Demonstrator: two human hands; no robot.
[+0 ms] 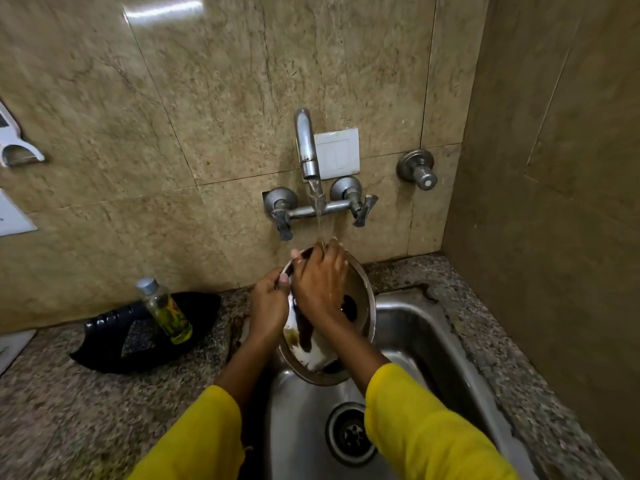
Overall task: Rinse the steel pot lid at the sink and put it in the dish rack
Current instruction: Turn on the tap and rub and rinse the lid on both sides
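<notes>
Yellow sleeves (426, 427) nearest. Steel pot lid (360, 299) tilted over sink (426, 327), under tap stream. Left hand (268, 304) pinching left rim; right hand (320, 285) spread flat across face. Dish rack unseen.

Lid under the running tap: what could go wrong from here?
1. Slip: the left hand holds the wet lid only by its rim while the right hand rubs its face; it could drop into the sink.
2. Splash: the tap stream lands on the right hand's fingers at the tilted lid's top edge and may spray the counter.
3. No dish rack is in view, so the wet carry may be awkward.
</notes>
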